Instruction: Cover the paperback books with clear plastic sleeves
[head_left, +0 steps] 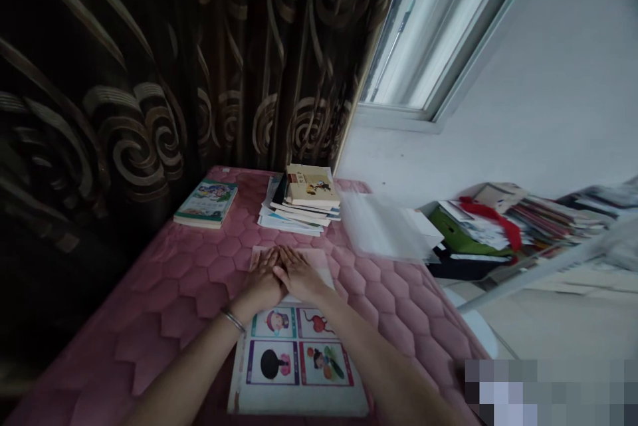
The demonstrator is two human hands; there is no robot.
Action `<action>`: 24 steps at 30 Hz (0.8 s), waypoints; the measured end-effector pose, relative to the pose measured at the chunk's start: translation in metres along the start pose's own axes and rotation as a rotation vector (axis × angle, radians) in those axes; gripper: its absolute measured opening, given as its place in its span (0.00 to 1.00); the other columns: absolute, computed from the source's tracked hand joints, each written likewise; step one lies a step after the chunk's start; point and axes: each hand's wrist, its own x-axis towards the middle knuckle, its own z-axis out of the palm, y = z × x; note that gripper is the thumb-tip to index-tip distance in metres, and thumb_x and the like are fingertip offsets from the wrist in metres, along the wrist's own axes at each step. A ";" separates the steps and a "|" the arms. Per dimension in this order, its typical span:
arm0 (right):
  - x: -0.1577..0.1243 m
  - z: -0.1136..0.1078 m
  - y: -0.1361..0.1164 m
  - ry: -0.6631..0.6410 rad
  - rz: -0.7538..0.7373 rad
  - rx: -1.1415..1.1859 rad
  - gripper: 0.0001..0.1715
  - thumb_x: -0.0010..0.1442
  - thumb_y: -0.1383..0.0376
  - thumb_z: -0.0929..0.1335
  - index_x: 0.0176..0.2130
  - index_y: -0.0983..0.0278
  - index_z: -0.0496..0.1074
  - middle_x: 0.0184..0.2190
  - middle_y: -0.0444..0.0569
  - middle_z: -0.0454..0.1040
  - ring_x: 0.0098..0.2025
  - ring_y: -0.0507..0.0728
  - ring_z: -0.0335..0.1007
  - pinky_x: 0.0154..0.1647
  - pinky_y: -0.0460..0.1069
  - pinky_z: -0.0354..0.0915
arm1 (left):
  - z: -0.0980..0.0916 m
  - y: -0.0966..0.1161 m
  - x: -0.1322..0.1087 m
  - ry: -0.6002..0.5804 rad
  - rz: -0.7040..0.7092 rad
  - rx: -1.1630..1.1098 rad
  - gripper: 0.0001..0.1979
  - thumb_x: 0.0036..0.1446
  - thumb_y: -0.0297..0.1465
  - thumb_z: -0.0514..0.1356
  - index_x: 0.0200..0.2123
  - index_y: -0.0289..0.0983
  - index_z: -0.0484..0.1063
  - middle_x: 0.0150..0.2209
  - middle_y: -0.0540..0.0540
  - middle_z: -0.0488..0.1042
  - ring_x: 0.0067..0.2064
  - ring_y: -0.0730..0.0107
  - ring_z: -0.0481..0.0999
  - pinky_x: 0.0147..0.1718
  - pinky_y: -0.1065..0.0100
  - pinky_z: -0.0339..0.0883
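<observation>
Hands flat, palms down: at the pink quilted bench's [184,293] near edge, left hand [262,282] and right hand [299,276] touch side by side atop the picture sheet [295,373]. Even palm pressure, spreading outward, should flatten it without creasing.

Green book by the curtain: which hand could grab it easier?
Left, probably. The left hand lies flat on the picture sheet on the side nearer the green book; the right hand lies beside it, farther away, in front of the book stack.
</observation>
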 end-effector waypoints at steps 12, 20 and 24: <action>-0.025 0.002 0.036 0.101 0.373 -0.190 0.39 0.68 0.52 0.50 0.67 0.74 0.49 0.68 0.60 0.43 0.70 0.62 0.38 0.67 0.62 0.38 | -0.018 -0.011 0.001 -0.042 -0.236 0.096 0.38 0.61 0.48 0.45 0.66 0.29 0.50 0.68 0.35 0.46 0.69 0.49 0.46 0.63 0.40 0.28; -0.024 -0.005 0.039 0.088 0.448 -0.156 0.41 0.66 0.50 0.52 0.67 0.76 0.46 0.68 0.59 0.44 0.70 0.61 0.38 0.67 0.63 0.38 | -0.021 -0.009 -0.001 -0.054 -0.259 0.082 0.39 0.61 0.50 0.43 0.67 0.31 0.49 0.69 0.38 0.45 0.69 0.52 0.44 0.63 0.40 0.25; -0.025 -0.007 0.037 0.060 0.468 -0.168 0.41 0.66 0.50 0.52 0.67 0.76 0.45 0.69 0.59 0.43 0.70 0.61 0.37 0.67 0.62 0.36 | -0.023 -0.010 -0.005 -0.072 -0.268 0.077 0.37 0.62 0.48 0.43 0.67 0.31 0.48 0.69 0.39 0.42 0.70 0.54 0.42 0.63 0.41 0.26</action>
